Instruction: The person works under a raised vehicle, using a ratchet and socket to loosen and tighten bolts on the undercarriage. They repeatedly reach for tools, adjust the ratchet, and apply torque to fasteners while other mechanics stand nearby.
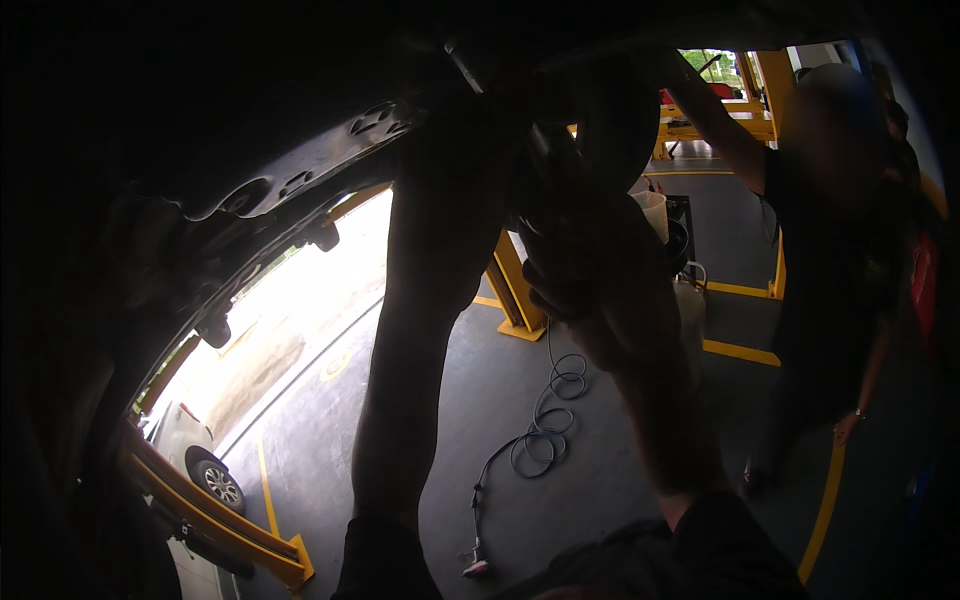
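Observation:
Both my arms reach up under the dark underside of a raised vehicle. My left hand is up against the underparts, its fingers lost in shadow. To its right, my right hand is closed, with bent fingers around a dark part just below the vehicle; what it holds is too dark to make out. A dark rounded part hangs above the right hand. A thin metal rod catches light above my left hand.
A person in dark clothes stands close at right, one arm raised to the vehicle. A coiled hose with a tool lies on the floor. Yellow lift posts, a translucent container and a white car are around.

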A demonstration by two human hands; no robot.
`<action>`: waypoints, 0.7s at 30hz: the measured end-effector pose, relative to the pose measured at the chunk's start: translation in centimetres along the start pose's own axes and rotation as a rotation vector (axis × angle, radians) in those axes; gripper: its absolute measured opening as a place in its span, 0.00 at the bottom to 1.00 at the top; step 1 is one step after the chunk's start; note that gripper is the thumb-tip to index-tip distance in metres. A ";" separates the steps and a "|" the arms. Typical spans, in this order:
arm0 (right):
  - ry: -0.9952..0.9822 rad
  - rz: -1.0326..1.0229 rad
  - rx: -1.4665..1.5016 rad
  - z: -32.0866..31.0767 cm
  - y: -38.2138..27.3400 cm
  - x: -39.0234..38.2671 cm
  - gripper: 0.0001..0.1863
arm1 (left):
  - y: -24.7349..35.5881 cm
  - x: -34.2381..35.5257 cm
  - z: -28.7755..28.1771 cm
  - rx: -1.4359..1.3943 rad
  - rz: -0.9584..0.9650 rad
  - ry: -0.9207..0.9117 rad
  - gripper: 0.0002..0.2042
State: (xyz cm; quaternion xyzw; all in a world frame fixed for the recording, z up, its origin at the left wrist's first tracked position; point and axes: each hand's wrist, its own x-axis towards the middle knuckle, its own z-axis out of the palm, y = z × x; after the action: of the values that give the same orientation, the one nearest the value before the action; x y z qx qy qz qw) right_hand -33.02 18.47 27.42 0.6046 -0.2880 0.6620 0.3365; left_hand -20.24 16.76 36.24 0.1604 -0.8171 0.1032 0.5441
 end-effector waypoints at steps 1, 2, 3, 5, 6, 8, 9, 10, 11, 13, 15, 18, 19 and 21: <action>-0.081 -0.017 0.067 -0.9 0.3 0.3 0.20 | 0.0 0.1 -0.2 -0.102 -0.061 -0.014 0.10; -0.087 -0.010 0.051 -0.9 0.3 0.4 0.20 | -0.1 0.3 -0.6 -0.121 -0.019 -0.053 0.10; -0.095 -0.005 0.036 -0.9 0.4 0.5 0.20 | 0.2 0.5 -1.0 0.029 0.043 -0.067 0.10; 0.053 0.057 -0.175 -0.2 0.1 0.5 0.19 | 1.3 1.4 -1.5 0.317 0.178 -0.097 0.09; 0.084 0.148 -0.049 0.2 -0.9 0.3 0.19 | 1.1 1.2 -1.2 0.250 0.147 -0.059 0.09; 0.094 0.203 -0.058 1.2 -1.6 -0.2 0.20 | 0.7 0.7 -0.6 0.116 0.086 0.018 0.09; 0.105 0.231 0.005 2.0 -1.3 -0.6 0.20 | 0.7 0.8 -0.8 0.107 0.072 -0.009 0.09; 0.120 0.259 0.064 2.6 -0.8 -1.0 0.20 | 0.8 1.2 -0.9 0.094 0.063 -0.038 0.09; 0.160 0.351 0.320 3.7 0.2 -1.2 0.20 | 1.0 1.4 -1.0 0.081 0.053 -0.067 0.08; 0.184 0.361 0.455 4.1 1.0 -1.4 0.20 | 0.7 1.1 -0.8 -0.121 -0.042 -0.074 0.07; 0.164 0.199 0.208 3.2 1.3 -1.0 0.21 | 0.8 1.0 -0.8 -0.282 -0.134 -0.074 0.06; 0.178 0.036 -0.038 2.4 1.0 -0.3 0.23 | 1.6 1.1 -0.9 -0.325 -0.192 -0.030 0.06; 0.218 0.036 -0.031 2.7 0.5 -0.2 0.23 | 1.8 0.9 -0.4 -0.246 -0.164 0.007 0.06; 0.261 -0.022 -0.082 3.1 0.0 0.1 0.23 | 1.3 0.8 -0.4 -0.021 0.018 0.062 0.07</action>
State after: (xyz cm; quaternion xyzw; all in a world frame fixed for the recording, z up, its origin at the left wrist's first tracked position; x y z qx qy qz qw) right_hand -31.09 16.04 27.83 0.5023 -0.2618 0.7190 0.4027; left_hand -20.69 17.96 37.08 0.1440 -0.8023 0.1044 0.5698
